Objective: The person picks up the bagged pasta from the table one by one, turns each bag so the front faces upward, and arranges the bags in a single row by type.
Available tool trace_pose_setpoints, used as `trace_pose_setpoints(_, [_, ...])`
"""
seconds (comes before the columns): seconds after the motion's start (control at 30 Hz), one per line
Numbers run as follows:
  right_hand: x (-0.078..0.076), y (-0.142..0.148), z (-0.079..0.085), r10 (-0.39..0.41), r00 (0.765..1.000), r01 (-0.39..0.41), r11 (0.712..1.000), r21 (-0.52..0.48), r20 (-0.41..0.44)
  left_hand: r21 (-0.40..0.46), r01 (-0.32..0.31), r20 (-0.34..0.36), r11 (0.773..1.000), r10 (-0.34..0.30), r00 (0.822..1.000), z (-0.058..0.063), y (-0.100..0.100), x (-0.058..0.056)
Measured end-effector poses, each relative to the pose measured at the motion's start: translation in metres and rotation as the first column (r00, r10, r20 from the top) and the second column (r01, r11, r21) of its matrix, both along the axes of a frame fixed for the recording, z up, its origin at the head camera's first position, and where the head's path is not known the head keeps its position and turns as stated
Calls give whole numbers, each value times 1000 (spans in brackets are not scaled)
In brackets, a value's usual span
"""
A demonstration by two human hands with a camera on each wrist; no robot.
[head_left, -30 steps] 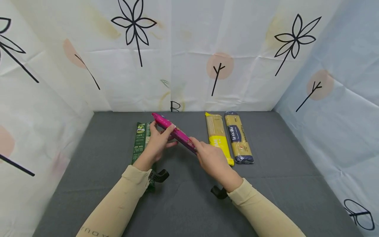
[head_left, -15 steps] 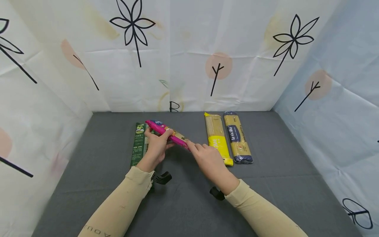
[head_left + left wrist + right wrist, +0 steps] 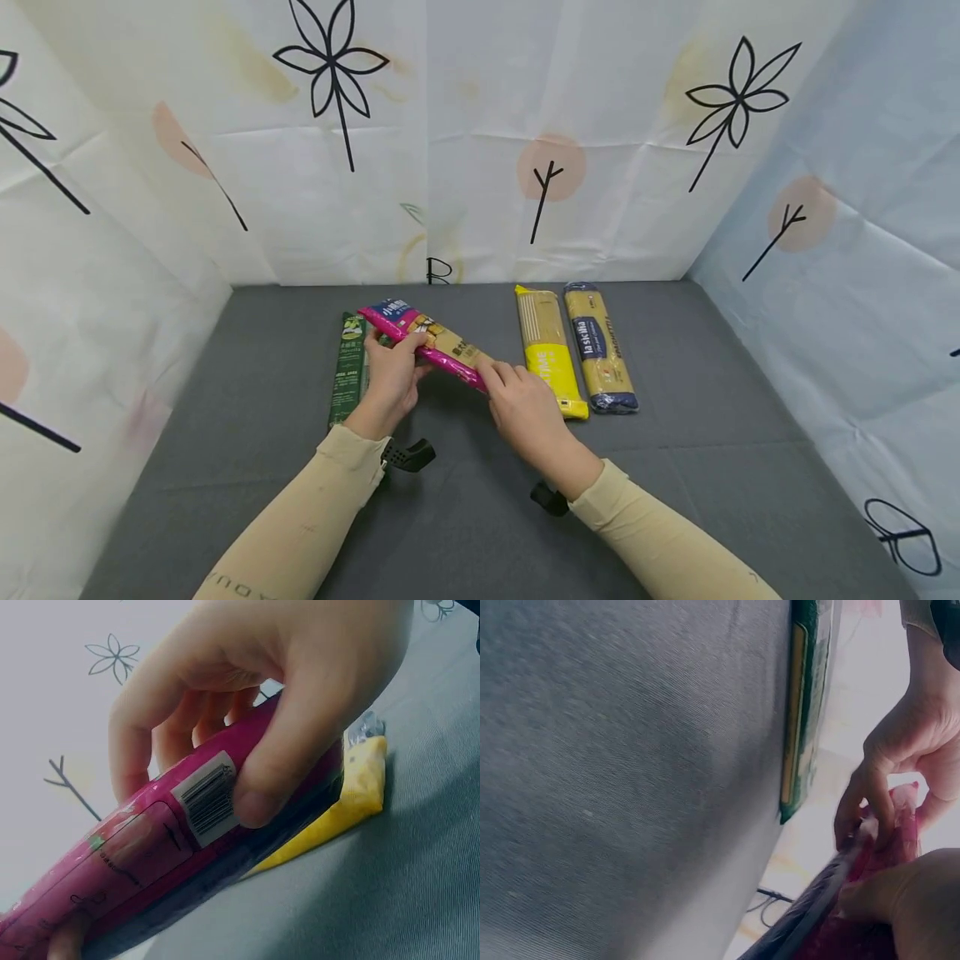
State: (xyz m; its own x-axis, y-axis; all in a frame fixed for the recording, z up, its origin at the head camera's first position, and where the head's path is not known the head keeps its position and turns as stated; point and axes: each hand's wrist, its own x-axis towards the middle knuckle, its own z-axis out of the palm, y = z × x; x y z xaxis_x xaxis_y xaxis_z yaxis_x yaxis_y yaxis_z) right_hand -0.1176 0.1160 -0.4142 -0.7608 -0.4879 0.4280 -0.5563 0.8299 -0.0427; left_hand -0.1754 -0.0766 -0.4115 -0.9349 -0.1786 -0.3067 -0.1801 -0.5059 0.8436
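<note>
Here, both hands, left (image 3: 392,377) and right (image 3: 528,412), in a narrow, curled grip around one pink packet (image 3: 452,347).

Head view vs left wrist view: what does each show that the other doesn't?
Head only: the green packet and the sleeves.

Left wrist only: the white barcode label on the pink packet.

Both: the right hand gripping the pink packet, the yellow packet, and the patterned backdrop.
</note>
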Motion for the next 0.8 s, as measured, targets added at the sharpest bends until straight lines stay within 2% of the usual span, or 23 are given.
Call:
trace_pose_setpoints(0.23, [2, 4, -3, 38, 991, -27, 996, -87, 129, 46, 15, -47, 999, -13, 999, -3, -9, -2])
trace_pose_setpoints(0.4, [2, 8, -3, 46, 968, -7, 988, -156, 247, 41, 30, -55, 999, -28, 998, -3, -15, -4])
trace_pose_setpoints(0.57, [0, 11, -4, 79, 947, -10, 976, -218, 311, 12, 43, -66, 999, -42, 997, 0, -18, -3])
trace_pose_setpoints(0.7, [-2, 16, -8, 154, 913, -13, 937, -349, 377, -3, 54, -72, 999, -54, 996, 0, -19, -4])
trace_pose_setpoints(0.8, [-5, 20, -11, 203, 867, 27, 893, -449, 455, 3, 64, -85, 998, -63, 994, -1, -20, -5])
